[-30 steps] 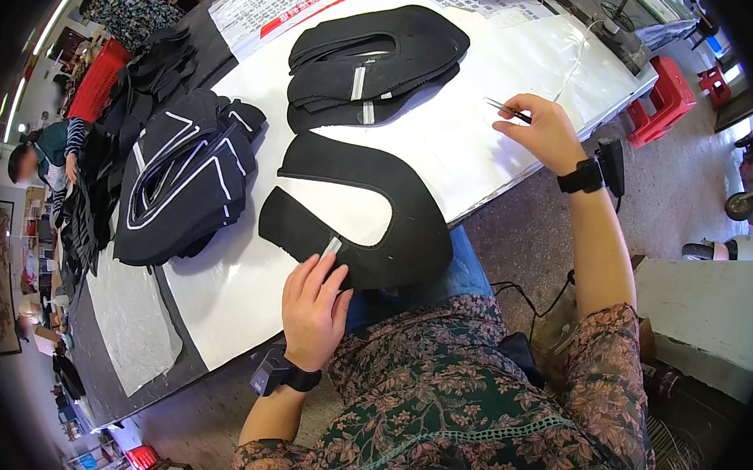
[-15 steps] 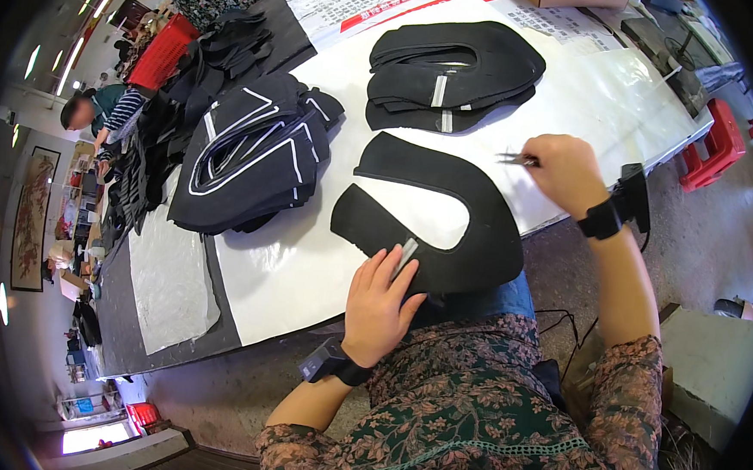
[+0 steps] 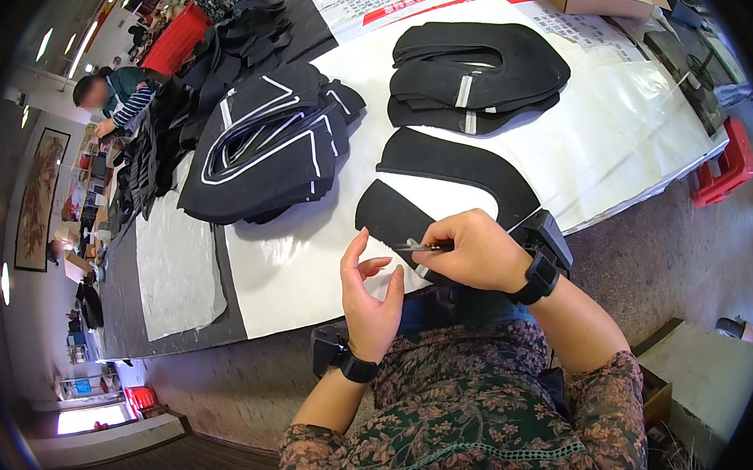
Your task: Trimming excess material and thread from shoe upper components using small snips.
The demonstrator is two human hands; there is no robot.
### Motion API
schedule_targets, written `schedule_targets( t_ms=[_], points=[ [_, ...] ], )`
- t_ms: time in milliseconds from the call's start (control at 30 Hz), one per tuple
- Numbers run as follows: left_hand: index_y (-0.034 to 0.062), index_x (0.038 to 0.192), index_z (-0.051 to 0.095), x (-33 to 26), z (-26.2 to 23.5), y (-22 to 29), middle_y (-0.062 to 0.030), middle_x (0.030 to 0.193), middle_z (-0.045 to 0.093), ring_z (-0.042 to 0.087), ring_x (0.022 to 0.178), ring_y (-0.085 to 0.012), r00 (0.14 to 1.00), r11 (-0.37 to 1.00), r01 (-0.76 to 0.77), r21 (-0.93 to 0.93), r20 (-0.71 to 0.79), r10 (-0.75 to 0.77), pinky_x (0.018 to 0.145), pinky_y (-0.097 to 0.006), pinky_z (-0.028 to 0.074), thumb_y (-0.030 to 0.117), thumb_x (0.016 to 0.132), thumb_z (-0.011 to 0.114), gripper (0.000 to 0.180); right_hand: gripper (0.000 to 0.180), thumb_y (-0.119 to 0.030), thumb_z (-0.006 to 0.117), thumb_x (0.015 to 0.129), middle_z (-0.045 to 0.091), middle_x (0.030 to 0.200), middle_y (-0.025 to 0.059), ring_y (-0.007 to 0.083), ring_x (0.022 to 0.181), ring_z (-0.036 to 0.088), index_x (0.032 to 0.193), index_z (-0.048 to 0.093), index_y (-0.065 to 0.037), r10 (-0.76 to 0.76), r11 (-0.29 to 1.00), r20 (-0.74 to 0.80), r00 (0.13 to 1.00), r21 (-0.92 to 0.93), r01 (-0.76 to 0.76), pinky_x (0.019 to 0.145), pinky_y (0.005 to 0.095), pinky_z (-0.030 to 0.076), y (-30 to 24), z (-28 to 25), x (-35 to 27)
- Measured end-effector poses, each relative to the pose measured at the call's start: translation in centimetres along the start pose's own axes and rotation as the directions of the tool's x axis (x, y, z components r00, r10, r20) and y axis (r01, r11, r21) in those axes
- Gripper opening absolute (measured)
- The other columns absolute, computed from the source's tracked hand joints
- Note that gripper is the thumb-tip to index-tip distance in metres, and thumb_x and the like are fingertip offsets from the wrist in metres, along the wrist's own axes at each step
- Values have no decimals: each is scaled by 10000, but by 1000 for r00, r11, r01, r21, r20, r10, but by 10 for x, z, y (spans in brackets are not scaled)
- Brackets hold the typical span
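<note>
A curved, U-shaped black fabric piece [image 3: 450,160] lies flat on the white sheet at the table's near edge. My right hand [image 3: 483,252] is closed around a small pair of metal snips [image 3: 413,246], held over the piece's lower arm. Only the metal tips show well; the rest is within my fingers. Just left of those tips is my left hand [image 3: 371,299], its thumb and fingers apart and curved, with nothing visible between them. A short light-grey strip on the piece is partly covered by my hands.
Beyond the piece sits a stack of similar black pieces [image 3: 490,65] with grey strips. To the left is a pile of black pieces with white lines [image 3: 265,155]. Further left are loose black fabric [image 3: 158,148] and another person [image 3: 126,99]. A red stool [image 3: 726,166] stands right.
My right hand has come left and nearer with the snips, over the piece. My left hand has lifted off the grey strip and turned, fingers now curved. The whole view has shifted slightly.
</note>
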State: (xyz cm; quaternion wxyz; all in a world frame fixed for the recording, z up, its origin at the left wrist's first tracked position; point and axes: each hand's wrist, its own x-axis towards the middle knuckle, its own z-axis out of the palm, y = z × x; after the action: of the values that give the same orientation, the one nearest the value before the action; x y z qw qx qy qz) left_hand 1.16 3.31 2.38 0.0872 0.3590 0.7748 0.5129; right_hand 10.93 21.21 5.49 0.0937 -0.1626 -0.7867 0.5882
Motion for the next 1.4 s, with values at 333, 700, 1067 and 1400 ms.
schedule_targets(
  t_ms=[333,700,1067,1400],
  points=[
    [13,1098,698,-1,-2,-11,-106,936,678,627,727,-172,959,985,-170,33,233,158,649,-277,510,-5,905,703,194,269,-252,740,811,675,692,187,299,613,666,842,738,15,-59,992,148,987,-104,75,601,356,510,0,-14,-1],
    [41,1323,582,-2,2,0,-139,1402,572,647,754,-165,975,982,-186,-16,123,186,642,-279,526,-41,801,763,559,251,-227,731,803,674,689,187,309,623,668,838,730,22,-41,991,267,963,-110,72,606,372,504,-2,-13,-2],
    [17,895,715,-2,3,-1,-126,790,671,660,736,-294,953,971,-224,79,228,202,657,-367,519,32,850,751,59,233,-207,743,791,721,821,191,296,768,722,909,752,-6,-99,978,253,962,-153,140,710,353,550,7,-25,1],
    [50,1073,721,14,-12,-23,-107,1026,663,608,970,-284,937,820,-348,454,156,311,888,-398,469,116,891,736,194,183,-163,687,914,644,735,80,126,685,594,936,668,18,-200,896,-88,976,-419,146,650,298,480,11,-82,29]
  ],
)
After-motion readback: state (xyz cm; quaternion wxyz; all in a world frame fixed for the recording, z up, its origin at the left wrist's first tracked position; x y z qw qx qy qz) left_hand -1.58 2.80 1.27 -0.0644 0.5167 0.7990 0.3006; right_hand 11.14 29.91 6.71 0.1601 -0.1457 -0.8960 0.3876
